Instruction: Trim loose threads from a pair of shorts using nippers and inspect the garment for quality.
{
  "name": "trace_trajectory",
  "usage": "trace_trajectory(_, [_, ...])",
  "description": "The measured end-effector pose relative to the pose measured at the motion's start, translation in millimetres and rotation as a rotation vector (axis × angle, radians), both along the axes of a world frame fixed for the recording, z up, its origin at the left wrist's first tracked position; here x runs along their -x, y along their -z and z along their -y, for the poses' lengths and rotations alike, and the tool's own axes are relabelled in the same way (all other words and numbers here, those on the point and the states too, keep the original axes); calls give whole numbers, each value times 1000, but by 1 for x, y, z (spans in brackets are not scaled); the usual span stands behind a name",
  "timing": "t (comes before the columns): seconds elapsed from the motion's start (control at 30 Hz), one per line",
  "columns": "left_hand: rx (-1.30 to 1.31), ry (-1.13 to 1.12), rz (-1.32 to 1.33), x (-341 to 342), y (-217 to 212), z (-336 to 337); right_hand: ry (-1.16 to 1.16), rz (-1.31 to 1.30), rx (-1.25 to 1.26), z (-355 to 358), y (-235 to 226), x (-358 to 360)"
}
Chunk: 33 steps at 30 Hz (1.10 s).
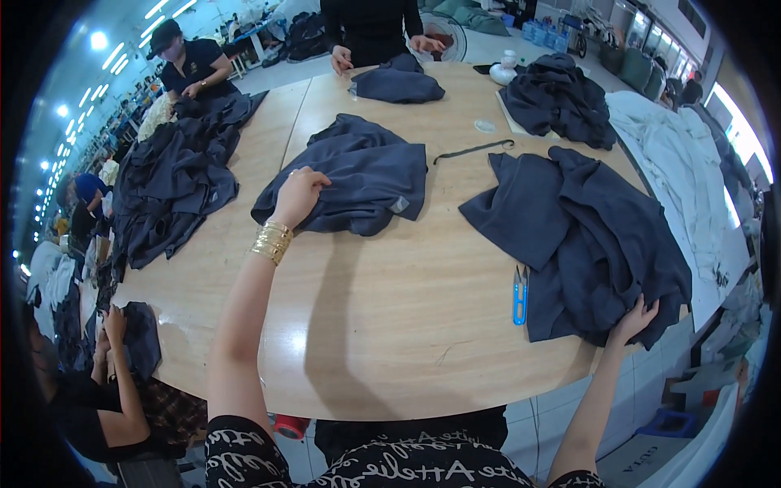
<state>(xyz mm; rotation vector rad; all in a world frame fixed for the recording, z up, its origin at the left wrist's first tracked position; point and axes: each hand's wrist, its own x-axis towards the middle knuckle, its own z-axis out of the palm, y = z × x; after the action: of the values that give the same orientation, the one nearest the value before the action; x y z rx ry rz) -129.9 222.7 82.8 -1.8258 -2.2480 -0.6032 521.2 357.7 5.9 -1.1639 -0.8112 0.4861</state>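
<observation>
My left hand (302, 193), with gold bangles at the wrist, is over a dark navy garment (374, 175) lying bunched at the middle of the table. Its fingers are loosely bent and apart, with no cloth visibly pinched. A small pale label shows near that garment's right edge. At the near right, my right hand (634, 319) grips the lower edge of a loose heap of dark navy garments (594, 232), its fingertips partly hidden by cloth. Blue-handled thread snips (521, 296) lie just left of this heap.
A dark strip (474, 150) lies on the wooden table (439, 325). Another garment heap (561, 98) is at the far right, a larger one (175, 179) at the left. White cloth (679, 163) hangs beyond the right edge. Co-workers stand at the far side and left, one behind a folded garment (399, 84).
</observation>
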Motion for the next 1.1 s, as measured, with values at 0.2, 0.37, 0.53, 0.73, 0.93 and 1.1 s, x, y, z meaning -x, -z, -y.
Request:
trace_trajectory(0.2, [36, 26, -141, -7, 29, -30, 31, 29, 11, 2, -4, -7])
trace_trajectory(0.37, [101, -55, 83, 10, 54, -39, 27, 62, -9, 1, 1, 1])
trace_trajectory(0.53, [-30, -280, 345, 8, 75, -45, 37, 93, -24, 2, 1, 3])
trace_trajectory(0.73, [-144, -158, 758, 43, 88, -29, 112, 168, 32, 3, -4, 10])
trace_trajectory(0.93, [-353, -36, 840, 8, 71, 1, 253, 347, 104, -1, 6, -3])
trace_trajectory(1.1, [-310, 260, 967, -41, 42, 50, 351, 449, 157, 23, -24, 28])
